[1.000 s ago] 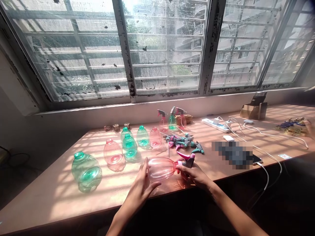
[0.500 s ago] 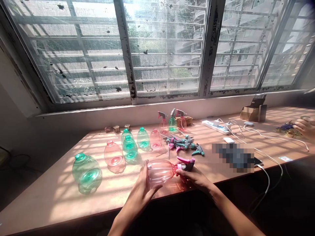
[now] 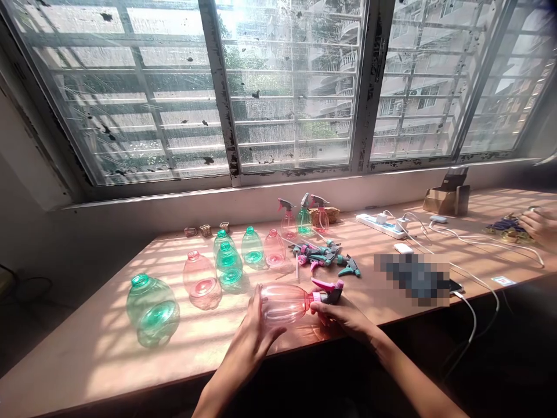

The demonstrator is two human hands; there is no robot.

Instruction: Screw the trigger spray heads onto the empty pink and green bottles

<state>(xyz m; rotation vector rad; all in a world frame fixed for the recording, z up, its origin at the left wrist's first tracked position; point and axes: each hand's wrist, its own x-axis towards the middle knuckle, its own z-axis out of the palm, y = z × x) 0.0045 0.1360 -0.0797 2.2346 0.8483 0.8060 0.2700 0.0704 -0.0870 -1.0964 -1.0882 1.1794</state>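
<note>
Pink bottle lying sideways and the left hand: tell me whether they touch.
Touching. The head view shows the left hand cupping the pink bottle at its base, pressed against its wall with no gap.

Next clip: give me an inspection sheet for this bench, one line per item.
Surface: wooden bench, striped with sunlight.
Job's things: pink bottle held on its side, trigger head at its neck.
Clutter: green bottle and more open green and pink bottles; pile of trigger heads; three assembled sprayers; cardboard box.
Hands: left hand cups the pink bottle's base; right hand grips at the neck and trigger head.
Cables: power strip; white cables cross the bench and drop over its front edge.
Surroundings: barred window; another person's hand at far right.
</note>
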